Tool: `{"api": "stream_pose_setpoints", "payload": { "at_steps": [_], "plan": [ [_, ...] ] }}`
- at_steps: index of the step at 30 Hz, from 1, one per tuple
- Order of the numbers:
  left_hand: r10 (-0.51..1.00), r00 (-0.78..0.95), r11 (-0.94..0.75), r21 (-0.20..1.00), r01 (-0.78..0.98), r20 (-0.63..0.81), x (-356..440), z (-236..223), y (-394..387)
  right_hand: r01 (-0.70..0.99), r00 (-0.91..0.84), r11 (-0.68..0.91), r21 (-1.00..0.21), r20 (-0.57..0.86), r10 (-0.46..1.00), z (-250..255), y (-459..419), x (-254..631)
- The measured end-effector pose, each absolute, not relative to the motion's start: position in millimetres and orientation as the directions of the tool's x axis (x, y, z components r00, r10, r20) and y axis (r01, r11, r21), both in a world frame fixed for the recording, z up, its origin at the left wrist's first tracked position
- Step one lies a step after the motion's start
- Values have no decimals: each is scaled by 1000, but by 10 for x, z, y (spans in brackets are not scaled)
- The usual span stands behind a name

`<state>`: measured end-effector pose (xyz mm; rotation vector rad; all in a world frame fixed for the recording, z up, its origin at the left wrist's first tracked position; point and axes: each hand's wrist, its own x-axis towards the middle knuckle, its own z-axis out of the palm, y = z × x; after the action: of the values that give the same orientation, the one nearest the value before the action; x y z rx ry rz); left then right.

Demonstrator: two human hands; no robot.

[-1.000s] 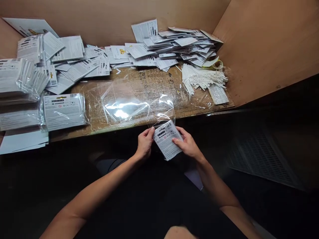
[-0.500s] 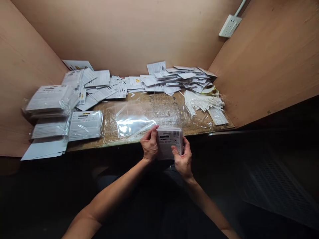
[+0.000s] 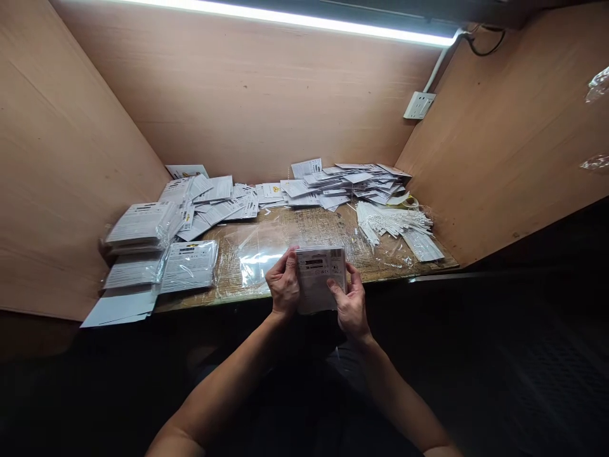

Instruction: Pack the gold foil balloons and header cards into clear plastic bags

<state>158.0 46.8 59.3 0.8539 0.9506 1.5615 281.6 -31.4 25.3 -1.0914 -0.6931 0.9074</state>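
While a plastic-sleeved card pack [image 3: 320,279] is held upright above the wooden table's near edge [image 3: 190,303], its left edge is clasped by the left hand [image 3: 284,284], its lower right by the right hand [image 3: 351,311].

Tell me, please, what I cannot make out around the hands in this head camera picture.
Head view:
The plastic-wrapped card packet: its print is too small to read, and the left hand and right hand hide parts of its sides.
The loose printed cards: the lower ones are hidden by those on top.
The bundle of white strips: too small to identify exactly.
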Motion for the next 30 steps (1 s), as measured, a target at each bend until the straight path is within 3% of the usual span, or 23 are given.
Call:
{"api": "stream_pose_setpoints", "payload": {
  "at_steps": [6, 10, 15, 20, 23, 26, 30],
  "plan": [
    [997, -40, -74, 934, -350, 64, 1588, 461, 301, -222, 533, 241, -945, 90, 841, 334, -232, 2926],
    [986, 99, -79, 907, -414, 132, 1493, 505, 591, -166, 398, 199, -966, 119, 909, 365, -114, 3186],
    [887, 380, -143, 937, -318, 264, 1587, 755, 1339, 82, 232, 247, -966, 259, 937, 370, 321, 3684],
    [769, 551, -310, 943, -123, 324, 1779, 550, 1679, 299, 111, 314, -901, 359, 927, 444, 663, 4150],
    [729, 604, -382, 924, -28, 320, 1754, 322, 1731, 324, 13, 321, -890, 344, 939, 371, 711, 4236],
    [700, 684, -339, 938, 68, 204, 1665, 196, 1740, 407, -23, 246, -880, 259, 966, 257, 711, 4245],
    [777, 583, -280, 960, -14, 235, 1559, 190, 1757, 437, -7, 269, -858, 296, 955, 236, 724, 4275]
  ]
}}
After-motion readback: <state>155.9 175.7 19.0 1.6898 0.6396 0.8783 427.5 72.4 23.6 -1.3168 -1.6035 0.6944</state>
